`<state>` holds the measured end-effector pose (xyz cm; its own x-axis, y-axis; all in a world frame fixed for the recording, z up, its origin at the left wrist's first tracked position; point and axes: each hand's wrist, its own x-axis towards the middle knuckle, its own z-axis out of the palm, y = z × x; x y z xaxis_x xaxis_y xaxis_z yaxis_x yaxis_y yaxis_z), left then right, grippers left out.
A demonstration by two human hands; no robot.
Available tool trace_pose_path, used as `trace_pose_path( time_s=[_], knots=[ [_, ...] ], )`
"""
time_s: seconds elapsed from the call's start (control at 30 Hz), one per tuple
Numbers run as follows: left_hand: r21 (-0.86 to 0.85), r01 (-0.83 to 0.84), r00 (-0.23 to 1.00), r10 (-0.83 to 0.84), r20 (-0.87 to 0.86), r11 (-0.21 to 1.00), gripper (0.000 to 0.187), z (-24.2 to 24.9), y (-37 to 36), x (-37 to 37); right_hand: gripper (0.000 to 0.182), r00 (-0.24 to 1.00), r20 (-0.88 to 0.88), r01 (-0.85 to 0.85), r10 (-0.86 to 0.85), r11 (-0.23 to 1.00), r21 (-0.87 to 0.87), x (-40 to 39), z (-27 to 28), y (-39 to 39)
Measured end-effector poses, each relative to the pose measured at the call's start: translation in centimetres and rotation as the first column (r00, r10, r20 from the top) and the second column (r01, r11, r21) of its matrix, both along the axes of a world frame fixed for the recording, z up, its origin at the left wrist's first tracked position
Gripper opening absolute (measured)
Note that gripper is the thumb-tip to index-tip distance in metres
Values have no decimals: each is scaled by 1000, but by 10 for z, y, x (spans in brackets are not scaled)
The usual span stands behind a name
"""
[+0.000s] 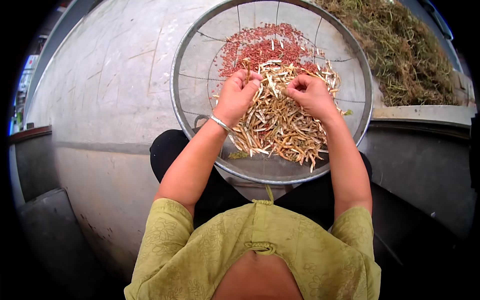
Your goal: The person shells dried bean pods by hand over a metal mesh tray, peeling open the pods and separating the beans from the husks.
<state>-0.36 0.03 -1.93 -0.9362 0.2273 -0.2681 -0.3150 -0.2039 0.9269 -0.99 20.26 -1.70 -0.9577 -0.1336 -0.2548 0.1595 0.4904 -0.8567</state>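
Pods (280, 120) are heaped near in the sieve (174, 85), red beans (257, 50) far. A slim pod (247, 65) is pinched by the left hand (236, 97); the right hand's (316, 97) fingertips are closed, contents unclear. Work is best kept low.

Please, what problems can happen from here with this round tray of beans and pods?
The tray sits over the person's knees, so a leg shift might tip it. The loose red beans meet the pod pile, so the hands working there, left and right, could mix them.
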Motion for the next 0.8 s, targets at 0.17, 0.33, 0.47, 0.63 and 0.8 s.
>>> trace_pose_path(
  time_s=[0.17, 0.33, 0.47, 0.63, 0.8],
  knots=[
    [81, 76, 997, -78, 25, 994, 18, 2, 5, 5, 15, 972, 221, 30, 84, 884, -467, 6, 21, -7],
    [6, 12, 998, -12, 56, 1000, 14, -3, 14, 4, 11, 962, 257, 47, 87, 879, -474, 11, 30, -16],
    [309, 72, 984, -119, 136, 948, 13, 2, 12, 8, 14, 934, 286, 79, 213, 658, -749, 15, 14, -17],
    [395, 37, 982, -106, 154, 918, 11, -2, 9, 14, 16, 909, 329, 139, 255, 560, -817, 20, 17, -23],
    [380, -5, 993, -39, 108, 925, 11, 11, 11, 18, 17, 968, 216, 64, 125, 715, -696, 26, 26, -33]
  ],
)
